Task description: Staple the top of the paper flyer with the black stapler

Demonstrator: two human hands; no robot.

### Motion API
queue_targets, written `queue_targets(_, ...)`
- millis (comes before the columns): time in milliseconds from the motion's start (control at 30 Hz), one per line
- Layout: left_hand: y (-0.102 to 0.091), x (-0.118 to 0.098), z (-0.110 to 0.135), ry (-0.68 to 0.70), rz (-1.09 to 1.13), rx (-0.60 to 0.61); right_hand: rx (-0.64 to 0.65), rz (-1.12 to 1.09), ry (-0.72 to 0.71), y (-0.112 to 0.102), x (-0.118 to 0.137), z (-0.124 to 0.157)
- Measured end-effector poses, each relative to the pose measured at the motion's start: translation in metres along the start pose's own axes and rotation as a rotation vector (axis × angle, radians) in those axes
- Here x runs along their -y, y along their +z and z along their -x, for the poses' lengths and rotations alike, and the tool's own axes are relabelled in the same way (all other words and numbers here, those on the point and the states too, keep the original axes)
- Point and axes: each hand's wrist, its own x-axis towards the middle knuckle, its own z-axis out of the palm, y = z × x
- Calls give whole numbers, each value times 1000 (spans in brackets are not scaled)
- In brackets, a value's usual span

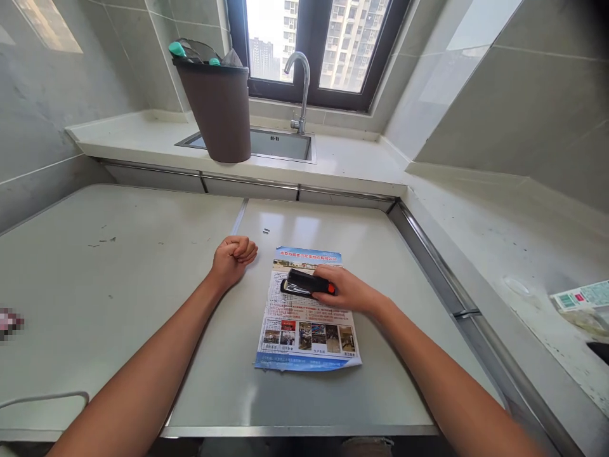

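On the table (333, 403), through the camera, I see the flyer (307, 314); at its ten o'clock my left hand (233, 259) is a closed fist, its contents I cannot tell. My right hand (345, 287) curls around the stapler (301, 282), over the flyer's twelve o'clock half.

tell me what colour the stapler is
The stapler is mainly black, with an orange-red part at one end; best seen in the head view.
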Motion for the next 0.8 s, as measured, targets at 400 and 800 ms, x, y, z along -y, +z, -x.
queue_targets(400, 30, 11, 12, 29, -900, 349, -125, 38, -124, 5, -23, 8)
queue_targets(800, 25, 28, 11, 197, -1444, 622, -210, -27, -134, 12, -27, -3)
